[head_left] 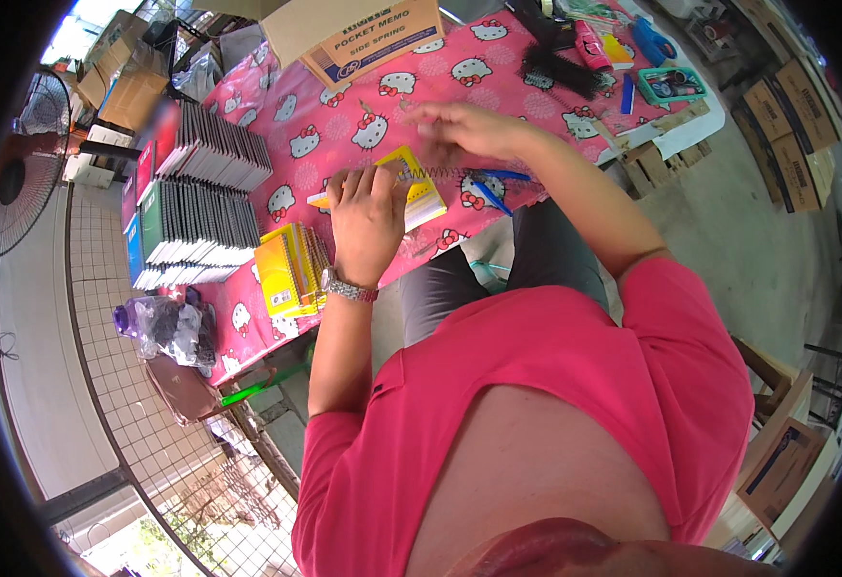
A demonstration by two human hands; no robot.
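A small yellow spiral notebook (423,200) lies near the front edge of the table. My left hand (368,204) is closed on its left part, fingers curled over the cover. A dark wire coil (438,174) runs along the notebook and sticks out to the right past its edge. Just above the coil hovers my right hand (464,130), its upper finger stretched out and the lower ones smeared by motion, with nothing visible held. Blue-handled pliers (493,183) lie spread at the coil's right end.
Yellow spiral notebooks (289,269) are piled left of my left wrist. Behind them stand rows of dark-bound notebooks (200,226). An open carton (368,48) sits at the far edge. Black wire coils (565,69), a blue tape dispenser (653,40) and a green tray (671,85) lie far right.
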